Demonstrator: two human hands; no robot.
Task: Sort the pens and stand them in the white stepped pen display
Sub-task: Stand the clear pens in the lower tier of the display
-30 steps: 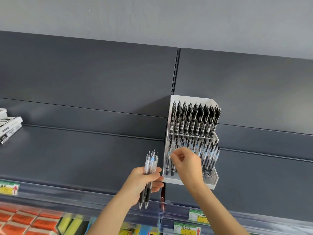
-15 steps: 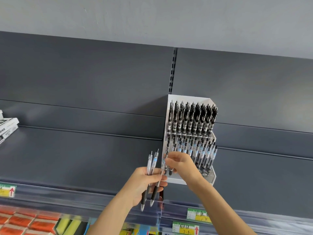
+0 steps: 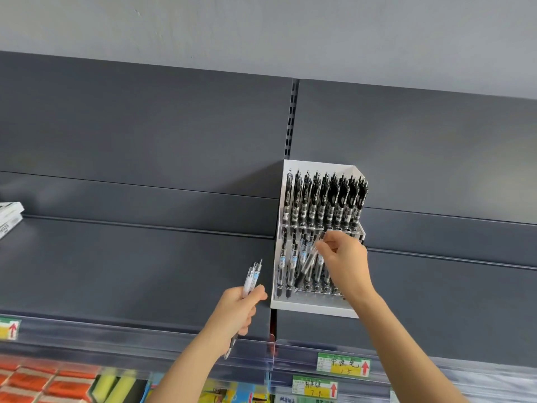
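Head view: right hand pinches a pen; left hand grips spare pens.

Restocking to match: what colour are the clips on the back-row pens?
Black, on the back-row pens; clearest in the head view.

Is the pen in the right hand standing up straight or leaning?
Leaning. The pen slants, its dark tip low over the front-row holes of the white pen display, while the right hand pinches its top.
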